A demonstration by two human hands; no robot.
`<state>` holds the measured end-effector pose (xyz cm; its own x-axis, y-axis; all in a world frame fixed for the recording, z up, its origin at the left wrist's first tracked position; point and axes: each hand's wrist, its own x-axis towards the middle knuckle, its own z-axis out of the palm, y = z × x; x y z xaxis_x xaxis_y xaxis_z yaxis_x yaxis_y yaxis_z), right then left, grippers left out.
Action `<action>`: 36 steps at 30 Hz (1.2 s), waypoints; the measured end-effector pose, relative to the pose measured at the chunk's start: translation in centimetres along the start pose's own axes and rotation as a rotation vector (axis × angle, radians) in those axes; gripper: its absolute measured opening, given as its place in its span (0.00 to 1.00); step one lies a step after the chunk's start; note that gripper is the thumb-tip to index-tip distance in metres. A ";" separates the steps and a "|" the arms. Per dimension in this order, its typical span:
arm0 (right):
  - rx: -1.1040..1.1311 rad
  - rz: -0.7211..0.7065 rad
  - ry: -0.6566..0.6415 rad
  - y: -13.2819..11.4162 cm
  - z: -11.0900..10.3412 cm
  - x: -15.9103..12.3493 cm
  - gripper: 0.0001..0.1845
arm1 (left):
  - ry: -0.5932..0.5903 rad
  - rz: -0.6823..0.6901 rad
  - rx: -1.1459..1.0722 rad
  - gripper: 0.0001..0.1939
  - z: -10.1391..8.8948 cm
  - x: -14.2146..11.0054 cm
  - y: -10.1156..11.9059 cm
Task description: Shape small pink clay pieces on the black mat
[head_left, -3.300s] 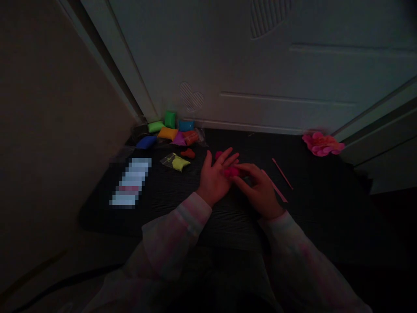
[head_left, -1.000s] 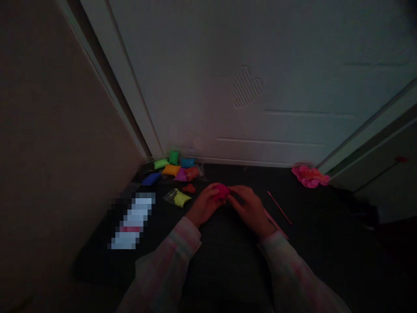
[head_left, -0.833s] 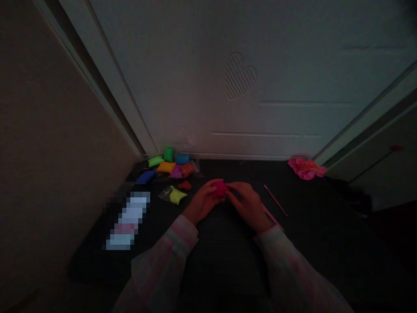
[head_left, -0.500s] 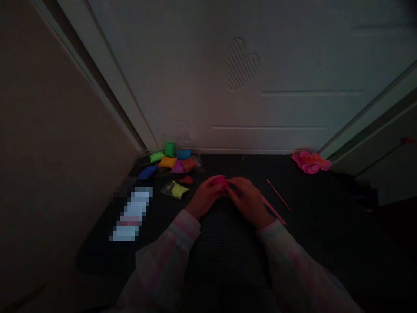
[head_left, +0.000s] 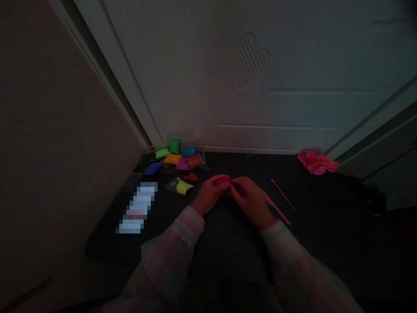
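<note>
In dim light both my hands meet over a black mat (head_left: 319, 217). My left hand (head_left: 208, 196) and my right hand (head_left: 252, 200) are closed together around a lump of bright pink clay (head_left: 223, 181). The fingers press it from both sides, so only its top edge shows. Two thin pink sticks (head_left: 282, 194) lie on the mat just right of my right hand.
Several small coloured clay packets (head_left: 172, 158) lie at the mat's far left, with a yellow packet (head_left: 181, 187) and a red clay bit (head_left: 190, 177) nearer. A pink clay flower (head_left: 316, 162) sits far right. A white door (head_left: 260, 78) stands behind; a blurred patch (head_left: 138, 208) lies left.
Earlier my left hand lay open with the pink clay on its palm; now both hands are closed around it. The view has tilted up and shifted slightly.
</note>
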<state>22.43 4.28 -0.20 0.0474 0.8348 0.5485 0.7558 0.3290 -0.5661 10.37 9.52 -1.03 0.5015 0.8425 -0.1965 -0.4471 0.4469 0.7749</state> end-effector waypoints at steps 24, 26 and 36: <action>0.048 0.020 0.003 -0.5 0.2 0.0 0.04 | 0.022 0.074 0.001 0.11 -0.1 0.5 -0.5; 0.066 0.033 0.005 -0.6 -0.1 0.0 0.04 | 0.049 0.092 -0.031 0.11 -0.2 0.7 -0.4; 0.093 0.018 -0.017 -0.4 -0.1 0.1 0.09 | 0.013 0.101 -0.057 0.11 -0.2 0.4 -0.3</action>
<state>22.24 4.17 0.11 0.0486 0.8482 0.5275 0.6913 0.3527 -0.6307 10.55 9.77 -1.44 0.4422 0.8879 -0.1269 -0.5367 0.3753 0.7557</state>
